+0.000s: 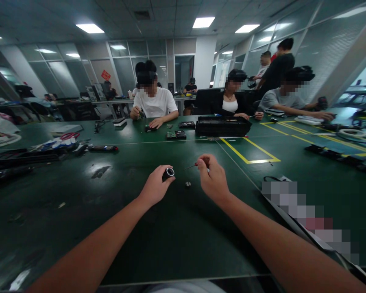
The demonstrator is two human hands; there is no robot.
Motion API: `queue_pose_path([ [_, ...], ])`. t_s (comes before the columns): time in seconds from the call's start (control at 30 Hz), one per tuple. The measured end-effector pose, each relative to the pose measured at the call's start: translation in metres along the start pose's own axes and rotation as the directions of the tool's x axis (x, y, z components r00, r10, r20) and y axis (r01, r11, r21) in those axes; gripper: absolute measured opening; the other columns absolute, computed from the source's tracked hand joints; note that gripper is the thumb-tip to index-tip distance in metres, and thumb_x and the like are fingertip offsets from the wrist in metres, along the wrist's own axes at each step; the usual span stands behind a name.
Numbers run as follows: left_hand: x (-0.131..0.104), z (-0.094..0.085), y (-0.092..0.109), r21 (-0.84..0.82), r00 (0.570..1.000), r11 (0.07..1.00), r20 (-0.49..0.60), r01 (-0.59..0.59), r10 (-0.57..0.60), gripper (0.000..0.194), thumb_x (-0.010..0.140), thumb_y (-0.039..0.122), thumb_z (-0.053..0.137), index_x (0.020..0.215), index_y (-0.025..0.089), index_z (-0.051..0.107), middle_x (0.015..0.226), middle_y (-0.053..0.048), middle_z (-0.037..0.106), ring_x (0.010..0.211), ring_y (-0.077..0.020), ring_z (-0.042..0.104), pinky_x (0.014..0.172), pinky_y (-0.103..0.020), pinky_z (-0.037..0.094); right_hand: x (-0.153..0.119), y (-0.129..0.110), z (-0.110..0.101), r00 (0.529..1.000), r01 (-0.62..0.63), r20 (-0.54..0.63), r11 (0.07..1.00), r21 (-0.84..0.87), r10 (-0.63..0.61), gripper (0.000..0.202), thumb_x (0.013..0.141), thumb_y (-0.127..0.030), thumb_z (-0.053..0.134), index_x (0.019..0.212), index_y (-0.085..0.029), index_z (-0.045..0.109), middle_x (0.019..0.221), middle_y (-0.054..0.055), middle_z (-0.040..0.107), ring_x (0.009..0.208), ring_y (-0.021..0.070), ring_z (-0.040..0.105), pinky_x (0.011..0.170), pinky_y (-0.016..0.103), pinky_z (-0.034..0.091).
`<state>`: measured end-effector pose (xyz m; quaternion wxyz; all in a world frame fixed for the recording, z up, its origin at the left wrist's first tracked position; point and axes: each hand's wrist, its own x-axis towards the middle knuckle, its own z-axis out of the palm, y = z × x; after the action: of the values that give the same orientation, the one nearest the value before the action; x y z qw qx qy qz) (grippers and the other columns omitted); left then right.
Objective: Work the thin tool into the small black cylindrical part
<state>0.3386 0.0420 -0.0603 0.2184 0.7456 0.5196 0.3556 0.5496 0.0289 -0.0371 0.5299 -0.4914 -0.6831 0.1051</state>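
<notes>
My left hand (155, 186) is wrapped round a short black tube (168, 173), whose pale-ringed round end faces up and to the right. In my right hand (212, 177) is a thin screwdriver (190, 167) with a reddish handle, pinched between the fingers. Its slim shaft points left toward the tube, with a gap between tip and rim. On the green table (183, 244), between and just below both hands, lies a small round metallic part (188, 184); neither hand touches it. What is inside the tube is too dark to make out.
Across the table a person in a white shirt (155, 101) handles small parts near circuit boards (176, 134). A long black casing (222, 127) lies to their right. Tools and a dark rod-like device (103, 148) lie left. A pale sheet or bag (305, 215) lies near my right forearm.
</notes>
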Motion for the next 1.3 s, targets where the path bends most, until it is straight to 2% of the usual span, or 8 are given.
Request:
queue_pose_path([
  [0.17, -0.001, -0.005, 0.013, -0.104, 0.992, 0.989, 0.074, 0.105, -0.098, 0.048, 0.093, 0.029, 0.052, 0.139, 0.024, 0.043, 0.123, -0.007, 0.06, 0.111, -0.0216, 0.057, 0.096, -0.037, 0.044, 0.001, 0.001, -0.001, 0.999, 0.009, -0.052, 1.0, 0.012, -0.009, 0.018, 0.098, -0.035, 0.042, 0.098, -0.021, 0.054, 0.085, 0.005, 0.065, 0.076, 0.0196, 0.062, 0.069, 0.033, 0.045],
  [0.27, -0.002, -0.003, 0.027, -0.005, 0.973, 0.991, 0.187, 0.137, -0.133, 0.042, 0.088, 0.044, 0.059, 0.123, 0.022, 0.056, 0.104, -0.006, 0.065, 0.092, -0.0222, 0.062, 0.077, -0.033, 0.047, 0.001, 0.001, 0.0, 0.998, 0.028, -0.058, 1.0, 0.014, -0.027, 0.017, 0.098, -0.034, 0.042, 0.098, -0.021, 0.054, 0.085, 0.005, 0.064, 0.077, 0.0196, 0.062, 0.07, 0.034, 0.045],
  [0.4, 0.0, 0.01, 0.038, 0.147, 0.957, 0.989, 0.284, 0.021, -0.062, 0.025, 0.088, 0.044, 0.058, 0.095, 0.021, 0.066, 0.093, -0.004, 0.067, 0.085, -0.0211, 0.062, 0.072, -0.032, 0.044, 0.001, 0.002, 0.001, 0.997, 0.041, -0.065, 0.999, 0.021, -0.04, 0.017, 0.098, -0.034, 0.042, 0.098, -0.021, 0.054, 0.085, 0.005, 0.064, 0.078, 0.0202, 0.063, 0.072, 0.034, 0.045],
  [0.63, 0.011, 0.033, 0.039, 0.448, 0.94, 0.891, 0.33, -0.078, -0.083, 0.037, 0.091, 0.045, 0.052, 0.12, 0.026, 0.063, 0.104, -0.008, 0.063, 0.092, -0.0261, 0.062, 0.071, -0.035, 0.046, 0.002, 0.001, 0.0, 0.998, 0.027, -0.05, 0.999, 0.023, -0.025, 0.017, 0.098, -0.033, 0.041, 0.098, -0.022, 0.054, 0.087, 0.005, 0.065, 0.079, 0.0206, 0.063, 0.071, 0.035, 0.045],
  [0.8, 0.016, 0.037, 0.039, 0.505, 0.926, 0.85, 0.374, -0.149, -0.06, 0.027, 0.091, 0.04, 0.053, 0.109, 0.028, 0.068, 0.103, -0.007, 0.063, 0.092, -0.0249, 0.062, 0.073, -0.034, 0.048, 0.001, 0.0, -0.001, 0.999, 0.016, -0.039, 1.0, 0.021, -0.015, 0.017, 0.098, -0.034, 0.041, 0.099, -0.022, 0.053, 0.086, 0.005, 0.065, 0.079, 0.0207, 0.063, 0.072, 0.035, 0.045],
  [1.07, 0.025, 0.011, 0.016, 0.196, 0.971, 0.979, 0.238, -0.048, 0.0, 0.028, 0.085, 0.033, 0.058, 0.106, 0.023, 0.073, 0.107, -0.008, 0.071, 0.096, -0.0256, 0.065, 0.086, -0.038, 0.049, 0.001, -0.001, -0.002, 1.0, 0.021, -0.002, 1.0, 0.017, -0.021, 0.019, 0.098, -0.035, 0.04, 0.098, -0.022, 0.054, 0.087, 0.006, 0.065, 0.08, 0.0214, 0.063, 0.072, 0.035, 0.046],
  [1.2, 0.032, -0.024, -0.004, -0.093, 0.971, 0.973, 0.128, 0.213, -0.2, 0.032, 0.082, 0.035, 0.06, 0.107, 0.018, 0.073, 0.094, -0.008, 0.071, 0.065, -0.0158, 0.059, 0.059, -0.028, 0.045, 0.001, 0.0, -0.002, 0.999, 0.027, 0.028, 1.0, 0.01, -0.027, 0.02, 0.099, -0.036, 0.04, 0.098, -0.022, 0.054, 0.086, 0.006, 0.065, 0.079, 0.0209, 0.062, 0.071, 0.035, 0.047],
  [1.3, 0.033, -0.059, -0.026, -0.462, 0.918, 0.805, 0.052, 0.371, -0.393, 0.03, 0.085, 0.029, 0.053, 0.106, 0.015, 0.069, 0.086, -0.005, 0.064, 0.055, -0.0096, 0.049, 0.042, -0.02, 0.026, 0.001, 0.002, -0.001, 0.999, 0.017, 0.034, 1.0, 0.01, -0.018, 0.02, 0.098, -0.036, 0.041, 0.098, -0.021, 0.055, 0.086, 0.006, 0.065, 0.078, 0.0208, 0.062, 0.071, 0.035, 0.046],
])
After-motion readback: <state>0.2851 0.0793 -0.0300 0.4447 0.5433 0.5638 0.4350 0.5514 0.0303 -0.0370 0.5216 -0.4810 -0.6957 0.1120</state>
